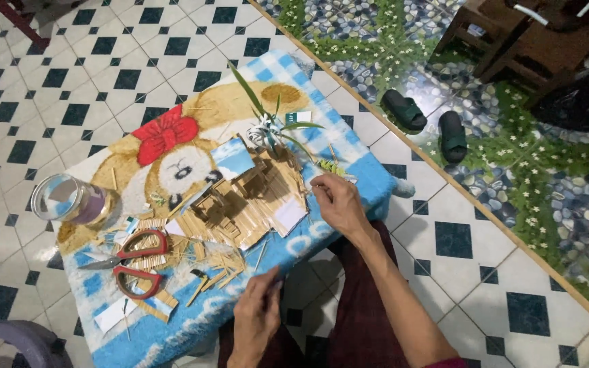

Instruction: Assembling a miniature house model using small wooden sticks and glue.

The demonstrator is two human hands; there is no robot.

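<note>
Wooden stick house (243,201) at frame centre, on the blue cartoon-print surface (349,146). Right hand (335,201) touching its right edge, fingers curled (pinched object indiscernible). Left hand (257,317), lower centre, loosely closed, contents unclear. Assembly stage, seemingly; steady, delicate placement needed.

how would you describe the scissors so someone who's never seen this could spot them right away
Start at the blue checked cloth with a cartoon bear print spread over the low table. Go to its near left part, beside the clear glass jar and the small wooden stick house. The red-handled metal scissors lie open among loose sticks, the only red-looped tool there.
</note>
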